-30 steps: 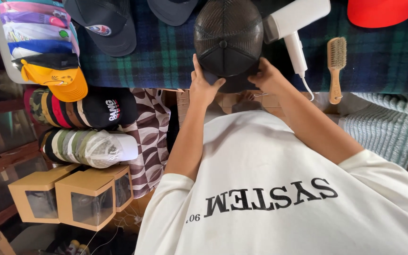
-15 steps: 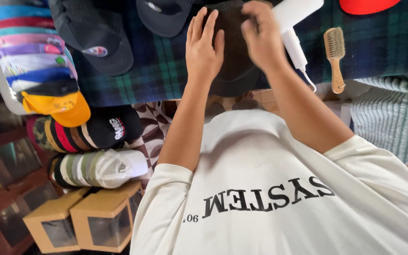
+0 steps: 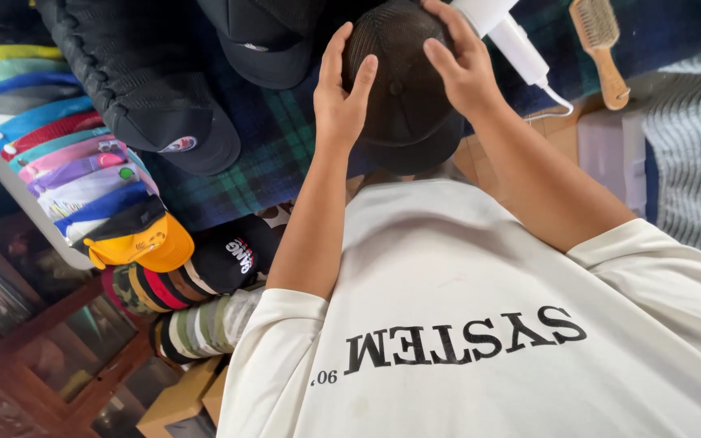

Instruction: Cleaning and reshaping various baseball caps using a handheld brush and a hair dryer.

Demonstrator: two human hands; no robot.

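Observation:
A black mesh-backed cap [image 3: 406, 97] lies on the dark plaid cloth [image 3: 273, 154] in front of me. My left hand [image 3: 342, 85] rests flat on its left side with fingers spread. My right hand [image 3: 464, 61] presses on the cap's right top, fingers curled over the mesh. Both hands touch the cap from above. A white handheld appliance [image 3: 509, 36] with a cord lies just right of my right hand.
Two more black caps [image 3: 172, 122] [image 3: 261, 40] lie to the left on the cloth. A long stack of coloured caps [image 3: 83, 170] runs along the left edge, with more stacks [image 3: 196, 276] below. A wooden brush [image 3: 602, 45] lies at the upper right. Cardboard boxes [image 3: 180, 401] sit low on the left.
The cap moved from being held up between both hands to lying on the cloth. My hands have shifted onto its top, and the view has moved closer.

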